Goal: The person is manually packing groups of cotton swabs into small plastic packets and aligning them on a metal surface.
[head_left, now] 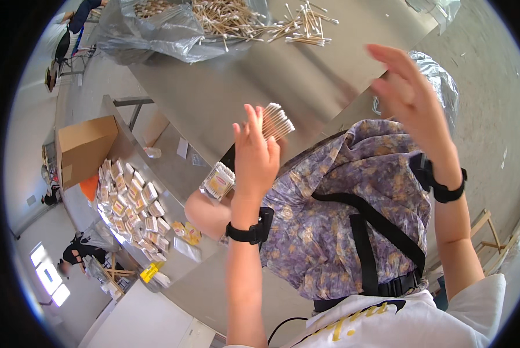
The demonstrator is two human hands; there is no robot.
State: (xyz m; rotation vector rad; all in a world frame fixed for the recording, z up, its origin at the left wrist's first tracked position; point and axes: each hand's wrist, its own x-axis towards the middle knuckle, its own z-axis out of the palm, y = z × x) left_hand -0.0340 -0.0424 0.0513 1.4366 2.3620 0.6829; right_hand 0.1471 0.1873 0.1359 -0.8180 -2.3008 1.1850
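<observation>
My left hand (256,155) is closed around a small bundle of wooden cotton swabs (278,122), their white tips fanned out past the fingers. The hand is over the near edge of the metal table (237,87). My right hand (412,95) is raised at the right, slightly blurred, with fingers stretched out and nothing visible in it. Beside my left wrist is a clear pack of cotton swabs (219,181), next to bare skin; what supports it is unclear. At the far side, a heap of loose cotton swabs (228,20) spills from a grey plastic bag (150,37).
A side table at the left carries a pile of packed cotton swabs (129,203), a cardboard box (86,148) and a yellow packet (151,271). A clear plastic bag (440,81) is behind my right hand. Patterned purple cloth (353,197) covers my lap. People are in the background.
</observation>
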